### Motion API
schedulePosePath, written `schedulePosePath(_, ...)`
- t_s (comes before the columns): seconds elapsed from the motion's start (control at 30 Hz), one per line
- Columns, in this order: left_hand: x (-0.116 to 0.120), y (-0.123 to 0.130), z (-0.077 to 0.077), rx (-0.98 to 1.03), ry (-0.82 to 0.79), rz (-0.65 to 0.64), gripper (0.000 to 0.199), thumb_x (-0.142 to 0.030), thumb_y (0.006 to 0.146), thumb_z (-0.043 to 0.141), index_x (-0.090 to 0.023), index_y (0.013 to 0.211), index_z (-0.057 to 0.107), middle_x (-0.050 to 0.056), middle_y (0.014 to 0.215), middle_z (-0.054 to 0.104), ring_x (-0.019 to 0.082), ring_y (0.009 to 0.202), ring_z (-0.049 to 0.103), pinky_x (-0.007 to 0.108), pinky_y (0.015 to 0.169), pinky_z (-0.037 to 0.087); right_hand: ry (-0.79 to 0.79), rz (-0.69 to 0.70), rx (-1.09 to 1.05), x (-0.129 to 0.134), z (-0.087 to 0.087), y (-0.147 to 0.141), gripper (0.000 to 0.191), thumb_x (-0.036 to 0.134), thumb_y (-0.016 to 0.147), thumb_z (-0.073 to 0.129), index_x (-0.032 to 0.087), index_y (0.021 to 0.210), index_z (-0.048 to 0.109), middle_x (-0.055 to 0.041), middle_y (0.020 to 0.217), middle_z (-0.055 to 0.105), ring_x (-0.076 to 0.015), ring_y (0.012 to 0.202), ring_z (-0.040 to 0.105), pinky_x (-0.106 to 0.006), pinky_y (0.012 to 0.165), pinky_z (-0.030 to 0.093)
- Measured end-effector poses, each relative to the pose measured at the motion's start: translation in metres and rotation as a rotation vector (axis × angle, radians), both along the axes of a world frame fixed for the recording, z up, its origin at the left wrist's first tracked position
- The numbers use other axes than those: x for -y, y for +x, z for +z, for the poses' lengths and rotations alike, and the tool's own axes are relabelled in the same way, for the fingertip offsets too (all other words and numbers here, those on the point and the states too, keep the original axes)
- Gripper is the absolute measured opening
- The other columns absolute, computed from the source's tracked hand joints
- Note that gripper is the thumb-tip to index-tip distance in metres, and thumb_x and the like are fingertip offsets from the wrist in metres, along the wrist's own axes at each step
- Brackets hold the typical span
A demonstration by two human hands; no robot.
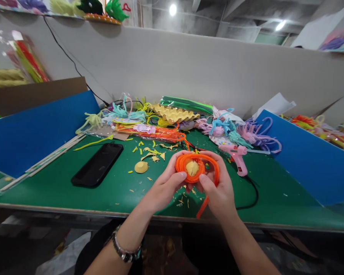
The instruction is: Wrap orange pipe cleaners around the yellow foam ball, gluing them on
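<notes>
An orange fuzzy coil [191, 180] is held above the green table [126, 198], wound around a pale yellow piece at its centre. My left hand [170, 183] grips the coil's left side, thumb on its front. My right hand [219, 187] pinches the lower right of the coil, and a loose orange end loops over that hand and hangs below it. A pale cup-shaped piece [141, 167] lies to the left, among yellow and tan scraps. The pink glue gun [237, 156] rests right of my right hand, its cable running toward the table's front edge.
A black phone [97, 165] lies at the left. Blue panels [40, 130] stand on both sides. Behind my hands are an egg-carton piece [174, 114], bagged orange stems [157, 132], green stems [186, 104] and pastel bundles [223, 128] before a grey partition [160, 65].
</notes>
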State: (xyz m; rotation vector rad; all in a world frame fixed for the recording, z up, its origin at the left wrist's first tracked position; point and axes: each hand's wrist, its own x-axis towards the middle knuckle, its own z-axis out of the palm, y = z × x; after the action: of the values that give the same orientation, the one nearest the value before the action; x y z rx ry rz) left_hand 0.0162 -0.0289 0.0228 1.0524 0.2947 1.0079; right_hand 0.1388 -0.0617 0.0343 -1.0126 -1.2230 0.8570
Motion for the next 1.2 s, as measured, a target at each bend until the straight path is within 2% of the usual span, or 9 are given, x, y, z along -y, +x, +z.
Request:
schedulePosePath(0.2, 0.0, 0.004, -0.003, 0.014, -0.036, 0.063, 0.032, -0.023, 0.073, 0.054, -0.025, 0.104, 0.045, -0.001, 0.086, 0.053, 0.009, 0.063, 0.047, 0.019, 0.054, 0.039, 0.036, -0.073, 0.04, -0.003, -0.001, -0.002, 0.033, 0.017, 0.07, 0.055, 0.025, 0.102, 0.05, 0.0015, 0.086, 0.052, -0.0035, 0.046, 0.041, -0.019, 0.039, 0.038)
schedulePosePath(0.43, -0.003, -0.001, 0.001, 0.009, -0.064, -0.004, 0.033, -0.026, 0.07, 0.057, -0.022, 0.101, 0.049, 0.001, 0.087, 0.058, 0.009, 0.057, 0.053, 0.02, 0.049, 0.042, -0.07, 0.017, -0.086, 0.004, 0.007, -0.006, 0.027, 0.015, 0.073, 0.053, 0.026, 0.097, 0.047, 0.0067, 0.066, 0.047, -0.0042, 0.042, 0.037, -0.018, 0.038, 0.039)
schedulePosePath(0.57, -0.008, -0.006, 0.001, -0.005, -0.002, -0.021, 0.024, -0.033, 0.076, 0.055, -0.021, 0.096, 0.05, 0.0, 0.08, 0.059, 0.011, 0.053, 0.059, 0.024, 0.049, 0.048, -0.055, 0.032, -0.087, 0.004, 0.007, -0.004, 0.026, 0.016, 0.072, 0.054, 0.026, 0.096, 0.048, 0.0056, 0.071, 0.05, -0.0059, 0.049, 0.046, -0.017, 0.043, 0.042)
schedulePosePath(0.7, -0.01, -0.013, -0.002, -0.039, 0.071, -0.019, 0.017, -0.029, 0.078, 0.055, -0.023, 0.093, 0.053, -0.002, 0.084, 0.056, 0.009, 0.05, 0.059, 0.02, 0.04, 0.048, 0.008, 0.064, 0.001, -0.002, 0.001, 0.004, 0.023, 0.018, 0.071, 0.057, 0.025, 0.093, 0.05, 0.0039, 0.075, 0.055, -0.0075, 0.058, 0.05, -0.017, 0.048, 0.044)
schedulePosePath(0.8, -0.011, -0.016, -0.003, -0.027, 0.096, -0.036, 0.017, -0.026, 0.08, 0.054, -0.024, 0.097, 0.052, -0.002, 0.089, 0.058, 0.008, 0.052, 0.06, 0.02, 0.043, 0.05, 0.028, 0.124, 0.042, -0.005, -0.002, 0.011, 0.022, 0.02, 0.072, 0.058, 0.024, 0.092, 0.051, 0.0037, 0.072, 0.056, -0.0079, 0.057, 0.05, -0.017, 0.048, 0.045)
schedulePosePath(0.93, -0.012, -0.014, -0.005, 0.006, 0.082, -0.082, 0.02, -0.031, 0.08, 0.056, -0.025, 0.1, 0.053, -0.001, 0.089, 0.061, 0.008, 0.054, 0.061, 0.019, 0.047, 0.051, -0.004, 0.148, -0.037, -0.007, -0.005, 0.014, 0.021, 0.023, 0.073, 0.059, 0.025, 0.092, 0.051, 0.0036, 0.074, 0.057, -0.0085, 0.06, 0.052, -0.019, 0.053, 0.047)
schedulePosePath(1.2, -0.01, -0.011, -0.001, -0.053, 0.082, 0.012, 0.021, -0.031, 0.078, 0.059, -0.023, 0.095, 0.051, -0.001, 0.084, 0.061, 0.008, 0.047, 0.058, 0.02, 0.041, 0.049, -0.056, 0.1, -0.024, -0.004, -0.002, 0.008, 0.019, 0.027, 0.072, 0.058, 0.023, 0.089, 0.051, 0.0033, 0.071, 0.053, -0.0083, 0.056, 0.047, -0.018, 0.048, 0.042)
